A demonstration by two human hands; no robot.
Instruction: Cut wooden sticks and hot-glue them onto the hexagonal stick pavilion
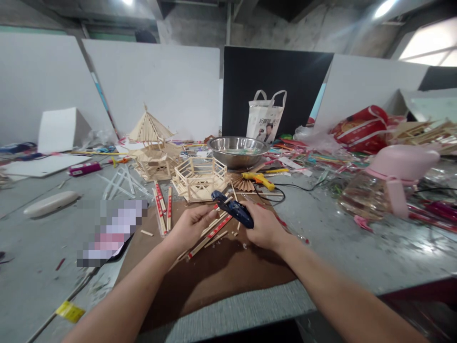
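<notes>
My right hand (263, 224) is wrapped round a dark blue hand cutter (237, 209), its head tilted up and to the left. Pinched in my left hand (193, 224) is a thin wooden chopstick (224, 202), whose far end meets the cutter's head; whether the blades touch it I cannot tell. Below both hands, wooden chopsticks with red printed bands (210, 236) lie on a brown board (228, 274) among small offcuts. Just beyond stands a low railed frame of glued sticks (202, 181). To its left is a stick pavilion (152, 138) with a pointed roof.
A yellow glue gun (259, 179) with a black cable lies behind my right hand. Farther back stand a steel bowl (237, 155) and a paper bag (264, 116). A phone (112, 233) lies at left, a pink-lidded bottle (378, 181) at right. Clutter lines the back.
</notes>
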